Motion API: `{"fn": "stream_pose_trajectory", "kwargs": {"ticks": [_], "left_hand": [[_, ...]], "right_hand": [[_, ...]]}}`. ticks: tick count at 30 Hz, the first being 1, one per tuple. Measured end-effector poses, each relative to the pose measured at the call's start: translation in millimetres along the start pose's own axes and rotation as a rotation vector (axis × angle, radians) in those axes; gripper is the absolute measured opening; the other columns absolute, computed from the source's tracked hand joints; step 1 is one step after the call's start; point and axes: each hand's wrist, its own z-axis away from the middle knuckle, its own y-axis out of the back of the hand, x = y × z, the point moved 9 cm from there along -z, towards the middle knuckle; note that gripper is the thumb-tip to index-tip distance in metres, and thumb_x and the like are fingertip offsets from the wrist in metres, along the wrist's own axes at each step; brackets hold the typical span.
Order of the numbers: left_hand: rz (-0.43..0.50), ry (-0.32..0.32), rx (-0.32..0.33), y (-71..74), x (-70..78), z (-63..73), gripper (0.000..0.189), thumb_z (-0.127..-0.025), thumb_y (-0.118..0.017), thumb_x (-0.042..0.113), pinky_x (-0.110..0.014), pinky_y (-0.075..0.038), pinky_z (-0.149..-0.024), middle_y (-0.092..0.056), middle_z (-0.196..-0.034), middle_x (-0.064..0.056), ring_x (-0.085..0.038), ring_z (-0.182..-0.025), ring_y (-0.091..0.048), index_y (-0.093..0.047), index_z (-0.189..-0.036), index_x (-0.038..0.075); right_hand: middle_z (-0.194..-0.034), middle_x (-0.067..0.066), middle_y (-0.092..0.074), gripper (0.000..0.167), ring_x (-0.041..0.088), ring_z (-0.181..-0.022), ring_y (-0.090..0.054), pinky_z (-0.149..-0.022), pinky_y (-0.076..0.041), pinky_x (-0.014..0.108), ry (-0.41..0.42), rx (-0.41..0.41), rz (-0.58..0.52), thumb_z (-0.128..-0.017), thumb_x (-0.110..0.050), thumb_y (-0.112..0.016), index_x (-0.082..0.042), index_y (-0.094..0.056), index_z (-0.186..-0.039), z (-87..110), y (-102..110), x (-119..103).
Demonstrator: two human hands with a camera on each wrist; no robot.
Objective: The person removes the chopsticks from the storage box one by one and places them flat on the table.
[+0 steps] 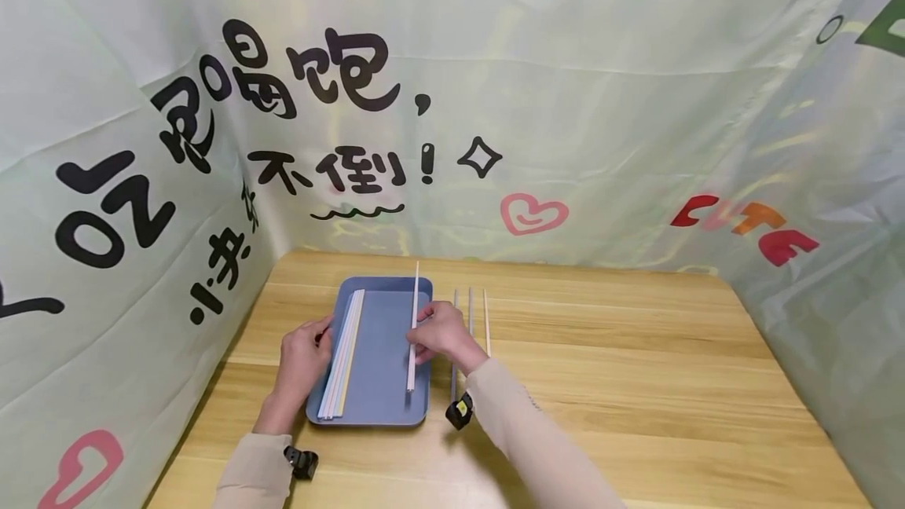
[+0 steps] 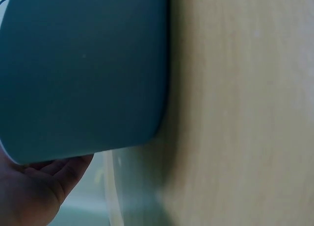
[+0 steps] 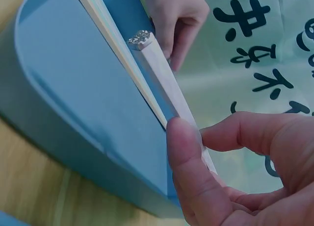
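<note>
A blue-grey tray (image 1: 378,407) lies on the wooden table with its long sides running away from me. Several pale chopsticks (image 1: 342,360), white, pink and yellowish, rest side by side along its left part. At the tray's left rim my left hand (image 1: 300,360) grips the edge with curled fingers. My right hand (image 1: 444,332) pinches a pinkish-white chopstick (image 1: 412,371) between thumb and finger, above the right part of the tray. The silvery patterned end of this chopstick (image 3: 159,71) shows in the right wrist view.
Right of the tray, three more chopsticks (image 1: 470,303) lie on the table (image 1: 601,383), partly hidden by my right wrist. Printed cloth (image 1: 608,140) hangs behind the table and at both sides. A small black camera is strapped to each wrist.
</note>
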Motion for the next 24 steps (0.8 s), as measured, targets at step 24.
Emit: {"fn": "stream_pose_trajectory", "kwargs": {"ticks": [24], "left_hand": [[0.011,0.022,-0.014,-0.7,-2.6,1.3,0.033,-0.101,-0.064,-0.001,-0.036,-0.059,-0.07,-0.074,-0.119,-0.03,-0.03,-0.09,-0.071,-0.067,-0.133,-0.008]], "right_hand": [[-0.074,0.013,-0.064,0.034,0.019,-0.057,-0.062,-0.062,-0.064,0.039,-0.045,0.077,0.035,-0.086,0.009,-0.066,0.009,-0.058,-0.119,13.2,72.6,37.9]]}}
